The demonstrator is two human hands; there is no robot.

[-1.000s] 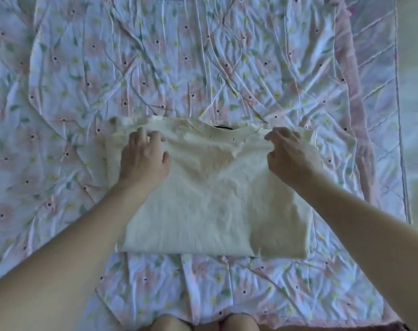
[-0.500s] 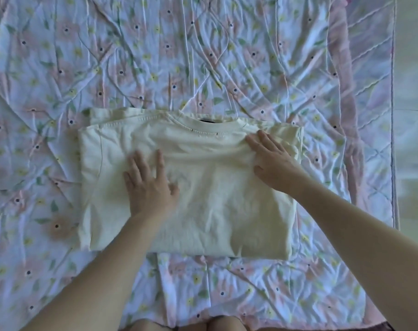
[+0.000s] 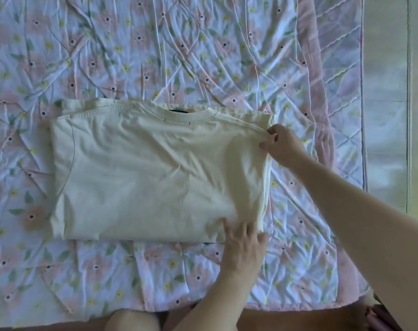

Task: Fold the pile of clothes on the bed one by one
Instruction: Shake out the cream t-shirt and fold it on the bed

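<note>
Right hand: right hand (image 3: 283, 145) sits at the far right corner of the cream T-shirt (image 3: 155, 173); thumb and fingers curl round the cloth's edge there and pinch it, with small pull lines running from the pinch toward the collar
Left hand: left hand (image 3: 243, 244) reaches across to the near right corner of the same shirt; fingers lie fairly straight and spread on the cloth, pressing it flat, nothing gripped as far as can be seen
Shirt: folded into a broad rectangle, collar (image 3: 189, 115) along its far edge with a dark label showing inside the neck; a sleeve seam curves down its left side; right edge shows stacked layers
Where it lies: on the flowered quilt (image 3: 155, 56), about midway between the quilt's far and near edges, its right edge well short of the quilt's pink border (image 3: 320, 115); no other clothes of the pile can be seen
Step in hand: judged to be the start of a sideways fold; both hands hold the right edge, one at each corner
Next move calls for: left hand closing on its corner to match the right; then both corners lifted together and carried over toward the left edge, kept level so the layers do not slide apart
Watch: the loose under-layers at the right edge may lag or splay
</note>
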